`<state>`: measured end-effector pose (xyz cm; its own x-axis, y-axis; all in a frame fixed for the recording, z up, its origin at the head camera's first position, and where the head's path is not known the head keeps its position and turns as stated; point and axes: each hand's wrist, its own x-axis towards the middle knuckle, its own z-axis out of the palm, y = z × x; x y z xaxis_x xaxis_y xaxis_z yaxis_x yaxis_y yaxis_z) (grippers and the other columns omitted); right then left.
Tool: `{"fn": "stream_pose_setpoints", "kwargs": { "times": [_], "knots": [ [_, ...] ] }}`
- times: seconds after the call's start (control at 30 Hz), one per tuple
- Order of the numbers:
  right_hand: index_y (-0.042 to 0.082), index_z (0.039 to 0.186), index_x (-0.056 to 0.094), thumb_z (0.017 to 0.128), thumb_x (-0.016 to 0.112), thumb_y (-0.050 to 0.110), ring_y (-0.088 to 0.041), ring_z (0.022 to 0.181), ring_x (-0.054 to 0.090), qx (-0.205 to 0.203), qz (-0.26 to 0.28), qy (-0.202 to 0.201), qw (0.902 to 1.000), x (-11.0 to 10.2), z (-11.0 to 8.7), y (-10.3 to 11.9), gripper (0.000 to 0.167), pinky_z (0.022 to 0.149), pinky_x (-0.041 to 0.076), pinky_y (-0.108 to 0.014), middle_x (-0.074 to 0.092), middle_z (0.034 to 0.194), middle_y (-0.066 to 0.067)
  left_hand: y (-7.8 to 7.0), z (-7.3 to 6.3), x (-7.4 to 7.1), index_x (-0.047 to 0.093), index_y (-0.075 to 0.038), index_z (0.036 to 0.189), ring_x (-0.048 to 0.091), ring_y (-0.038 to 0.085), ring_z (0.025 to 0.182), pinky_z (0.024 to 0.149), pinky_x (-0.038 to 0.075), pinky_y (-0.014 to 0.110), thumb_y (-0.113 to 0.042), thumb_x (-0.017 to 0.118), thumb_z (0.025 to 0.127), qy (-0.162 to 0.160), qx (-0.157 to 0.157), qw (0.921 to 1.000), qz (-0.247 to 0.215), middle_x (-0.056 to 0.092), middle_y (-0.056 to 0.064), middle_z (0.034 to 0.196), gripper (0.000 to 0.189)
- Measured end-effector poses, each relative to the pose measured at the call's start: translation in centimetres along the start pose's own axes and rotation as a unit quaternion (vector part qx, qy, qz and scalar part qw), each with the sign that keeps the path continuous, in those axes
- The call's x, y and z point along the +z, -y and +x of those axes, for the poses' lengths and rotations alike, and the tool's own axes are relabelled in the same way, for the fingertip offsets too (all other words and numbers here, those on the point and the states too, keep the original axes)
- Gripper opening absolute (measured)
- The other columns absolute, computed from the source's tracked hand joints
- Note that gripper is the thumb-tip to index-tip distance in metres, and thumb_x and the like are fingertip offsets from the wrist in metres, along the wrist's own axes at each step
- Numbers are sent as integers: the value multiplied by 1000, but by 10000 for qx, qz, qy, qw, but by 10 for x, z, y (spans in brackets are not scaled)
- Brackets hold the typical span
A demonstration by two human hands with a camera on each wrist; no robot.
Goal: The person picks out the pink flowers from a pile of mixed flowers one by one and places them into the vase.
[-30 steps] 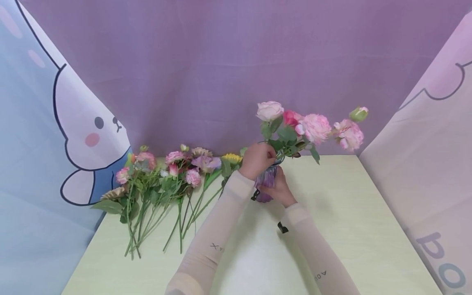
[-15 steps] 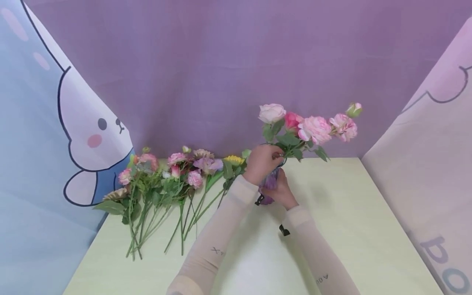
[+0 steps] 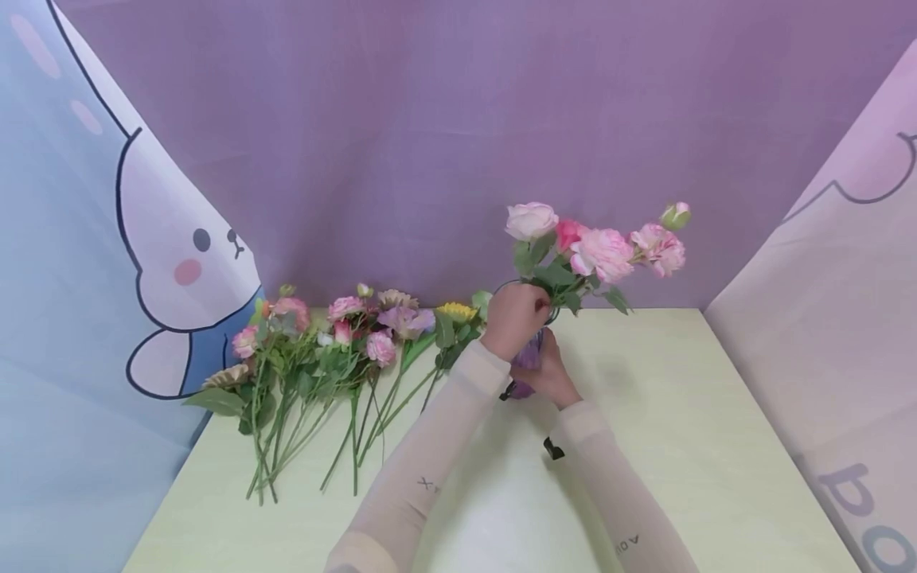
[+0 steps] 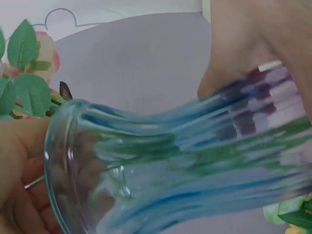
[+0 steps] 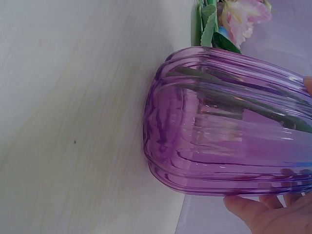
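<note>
A ribbed glass vase, purple at the base and bluish towards its flared mouth, stands on the table. My right hand grips its side; in the right wrist view its fingers curl along the purple glass. At the mouth, my left hand has its fingers curled around green stems, and a thin stem shows by them in the left wrist view. Above the rim lean a pale rose, a deep pink bloom, and pink ruffled flowers to the right. Stems show through the glass.
Loose artificial flowers lie in a row on the left of the table, stems pointing towards me. A yellow flower lies near the left wrist. A purple curtain hangs behind, with printed cloths at both sides.
The rightmost pink flower and its bud have swung left, closer to the others over the vase. My left hand has shifted slightly right at the mouth. My right hand keeps its grip.
</note>
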<state>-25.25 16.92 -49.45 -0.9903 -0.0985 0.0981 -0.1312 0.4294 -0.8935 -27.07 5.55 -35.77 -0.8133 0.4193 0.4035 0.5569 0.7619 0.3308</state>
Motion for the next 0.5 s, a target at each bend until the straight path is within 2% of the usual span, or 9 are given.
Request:
{"fn": "stream_pose_setpoints", "kwargs": {
  "times": [0.1,0.33,0.5],
  "knots": [
    [-2,145,1,73,74,15,-42,137,16,24,47,-30,10000,0,0,0,105,112,18,-54,12,148,-30,2,-1,0,76,-17,87,65,12,75,64,53,25,-15,63,87,136,-164,9998,-19,71,-5,82,13],
    [-3,145,5,70,77,16,-45,133,22,15,-3,-104,9999,2,-1,4,105,110,23,-55,18,145,-32,5,0,-4,75,-13,87,66,14,77,67,53,25,-15,67,86,505,-276,9983,-33,72,-2,85,9],
    [-5,143,8,70,76,16,-46,130,27,-144,-89,-222,9996,3,-1,4,103,109,24,-56,22,142,-33,8,3,-6,76,-13,87,67,14,76,65,54,25,-14,66,87,824,-319,9961,-53,72,-1,85,9]
  ]
}}
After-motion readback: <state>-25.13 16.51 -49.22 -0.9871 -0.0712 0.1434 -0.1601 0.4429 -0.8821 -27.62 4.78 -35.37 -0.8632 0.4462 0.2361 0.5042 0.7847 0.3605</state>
